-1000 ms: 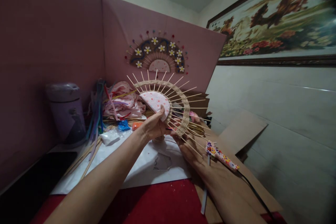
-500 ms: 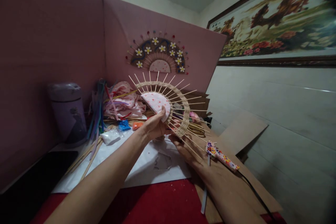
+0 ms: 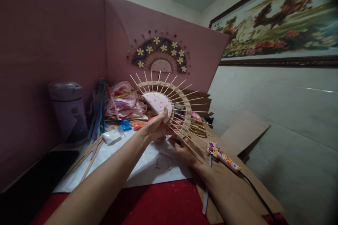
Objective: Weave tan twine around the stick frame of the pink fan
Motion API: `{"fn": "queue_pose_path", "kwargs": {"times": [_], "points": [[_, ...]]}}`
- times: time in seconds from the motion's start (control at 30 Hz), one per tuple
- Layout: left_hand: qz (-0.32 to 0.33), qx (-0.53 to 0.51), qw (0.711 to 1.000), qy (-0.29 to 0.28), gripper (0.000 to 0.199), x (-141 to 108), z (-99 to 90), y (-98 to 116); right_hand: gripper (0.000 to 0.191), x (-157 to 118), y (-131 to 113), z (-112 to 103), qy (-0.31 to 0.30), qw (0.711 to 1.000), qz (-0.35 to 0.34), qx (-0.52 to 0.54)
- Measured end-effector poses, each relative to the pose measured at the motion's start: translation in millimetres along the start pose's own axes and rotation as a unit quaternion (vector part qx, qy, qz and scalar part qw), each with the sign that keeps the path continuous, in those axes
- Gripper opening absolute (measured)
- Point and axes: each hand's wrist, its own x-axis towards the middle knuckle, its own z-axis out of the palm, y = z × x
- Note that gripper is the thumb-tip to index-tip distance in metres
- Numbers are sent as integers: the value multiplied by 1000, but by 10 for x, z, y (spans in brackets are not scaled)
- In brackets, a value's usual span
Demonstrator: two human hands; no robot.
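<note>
My left hand (image 3: pixel 157 126) grips a half-round fan (image 3: pixel 188 112) by its pink dotted cloth centre, thumb on top. Thin wooden sticks radiate from that centre, and a woven twine band runs across them in an arc. At the band's lower end, my right hand (image 3: pixel 186 151) is closed underneath, with several sticks passing over it. What its fingertips pinch is hidden by the band and sticks. Behind my left wrist, a roll of twine (image 3: pixel 160 140) partly shows on the white sheet (image 3: pixel 148 172).
A floral glue gun (image 3: pixel 224 158) with a black cord lies on brown cardboard at right. Pipe cleaners (image 3: pixel 99 112), pink cloth (image 3: pixel 126 100), blue (image 3: pixel 125 125) and orange packets (image 3: pixel 138 126) sit behind. At left are a tumbler (image 3: pixel 68 112) and a dark flat object (image 3: pixel 39 172). A decorated fan (image 3: pixel 161 51) hangs ahead.
My right hand has shifted slightly left and up under the band's lower end. My left hand keeps the fan in nearly the same place.
</note>
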Motion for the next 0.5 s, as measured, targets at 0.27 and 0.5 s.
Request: {"fn": "queue_pose_path", "kwargs": {"times": [0.27,0.5], "points": [[-2,-15,1000,-8,45,9,-10,5,20,7,63,36,10,998,-43,48],[12,-15,1000,12,43,-8,-51,74,18,10,161,86,17,994,-38,103]]}}
